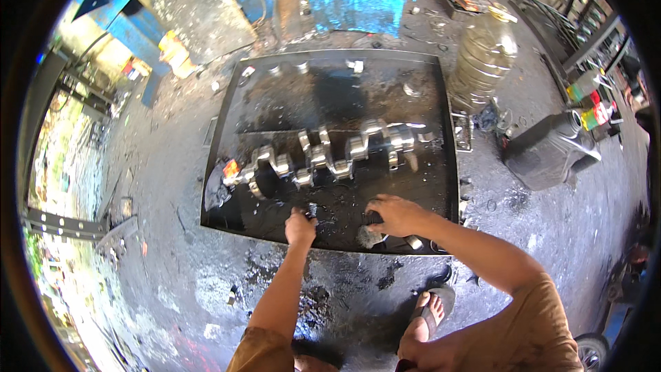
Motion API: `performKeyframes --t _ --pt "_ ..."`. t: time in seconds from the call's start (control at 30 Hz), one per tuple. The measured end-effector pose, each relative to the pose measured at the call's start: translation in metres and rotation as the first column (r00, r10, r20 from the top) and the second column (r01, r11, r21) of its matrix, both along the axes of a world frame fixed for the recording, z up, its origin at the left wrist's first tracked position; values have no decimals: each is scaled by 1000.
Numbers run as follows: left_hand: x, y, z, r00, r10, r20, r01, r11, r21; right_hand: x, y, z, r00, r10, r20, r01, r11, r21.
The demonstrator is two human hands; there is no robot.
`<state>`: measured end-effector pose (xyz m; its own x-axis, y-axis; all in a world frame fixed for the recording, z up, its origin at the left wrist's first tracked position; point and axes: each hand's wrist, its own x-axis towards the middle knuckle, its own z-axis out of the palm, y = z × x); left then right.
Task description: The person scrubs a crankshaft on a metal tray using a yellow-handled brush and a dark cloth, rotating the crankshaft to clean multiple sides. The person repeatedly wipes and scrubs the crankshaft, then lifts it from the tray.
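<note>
A shiny metal crankshaft (320, 157) lies across the middle of a dark, oily metal tray (330, 54). My left hand (301, 226) is closed low over the near part of the tray, and whatever its fingers hold is hidden. To its right, my right hand (396, 215) has its fingers curled downward around something dark, too hidden to name. Just below those fingers sits a grey, fuzzy-looking pad (369, 237). A small shiny metal piece (414, 242) rests by the tray's near edge. At the crankshaft's left end is a grey crumpled rag (218, 189).
Right of the tray stand a large clear plastic bottle (485, 55) and a dark jerrycan (549, 153). A blue metal box (354, 5) is beyond the far edge. My sandalled foot (434, 308) is on the oily floor (158, 234) near the tray.
</note>
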<state>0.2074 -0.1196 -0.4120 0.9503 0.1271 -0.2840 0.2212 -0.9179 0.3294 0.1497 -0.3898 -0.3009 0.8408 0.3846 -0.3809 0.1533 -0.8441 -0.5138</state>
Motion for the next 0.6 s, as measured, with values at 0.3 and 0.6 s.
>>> performKeyframes --t 0.3,0.6 --pt "-11 -104 65 881 -92 465 366 755 -544 2 -3 -26 788 -587 -186 547 528 649" --pt "19 -187 97 779 -121 615 546 612 -572 21 -52 -15 471 -646 -601 671 -180 720"
